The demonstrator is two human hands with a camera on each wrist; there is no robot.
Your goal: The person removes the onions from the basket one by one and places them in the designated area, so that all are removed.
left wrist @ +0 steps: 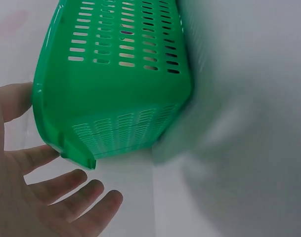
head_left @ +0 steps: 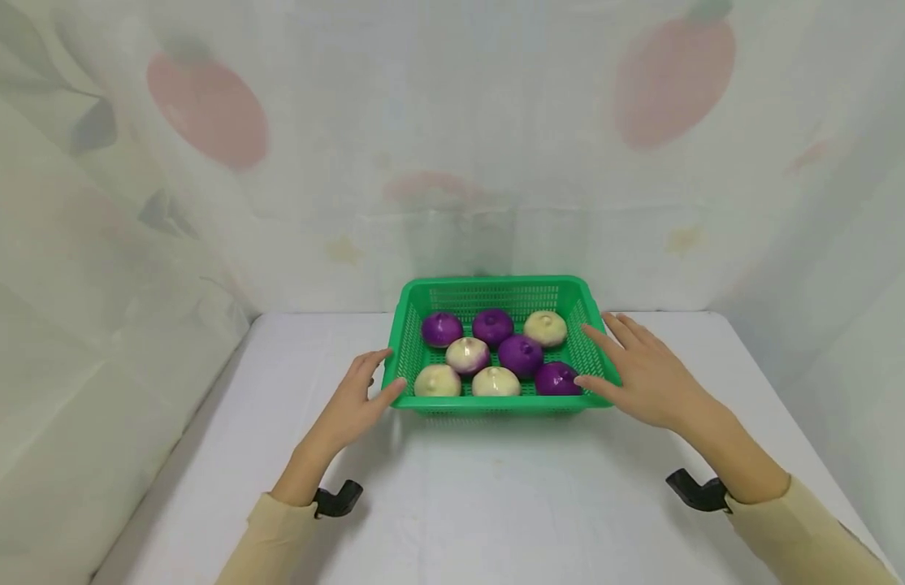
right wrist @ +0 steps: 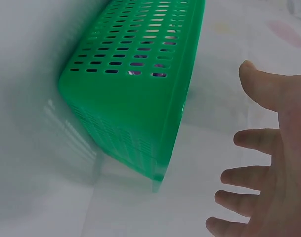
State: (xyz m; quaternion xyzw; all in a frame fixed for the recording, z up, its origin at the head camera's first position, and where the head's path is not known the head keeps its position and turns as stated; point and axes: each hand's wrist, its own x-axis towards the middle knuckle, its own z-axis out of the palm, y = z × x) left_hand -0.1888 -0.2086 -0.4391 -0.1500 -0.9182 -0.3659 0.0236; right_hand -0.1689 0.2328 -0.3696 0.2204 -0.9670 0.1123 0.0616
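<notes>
A green perforated plastic basket [head_left: 496, 286] stands on the white table [head_left: 496, 504]. Inside it lie several round purple balls [head_left: 521, 354] and cream balls [head_left: 495, 381]. My left hand [head_left: 359, 398] is spread open at the basket's left front corner, thumb close to the rim, fingers straight. In the left wrist view the left hand [left wrist: 26, 197] sits just beside the basket [left wrist: 115, 84], close to or touching its corner. My right hand [head_left: 643, 370] is open at the right side, fingers straight near the rim. The right wrist view shows the right hand [right wrist: 269, 182] apart from the basket [right wrist: 135, 89].
A pale curtain with red fruit prints [head_left: 204, 106] hangs behind and around the table. Black wrist-camera mounts [head_left: 339, 497] sit at both sleeves. The table's left edge [head_left: 182, 439] and right edge [head_left: 781, 406] lie near the hands.
</notes>
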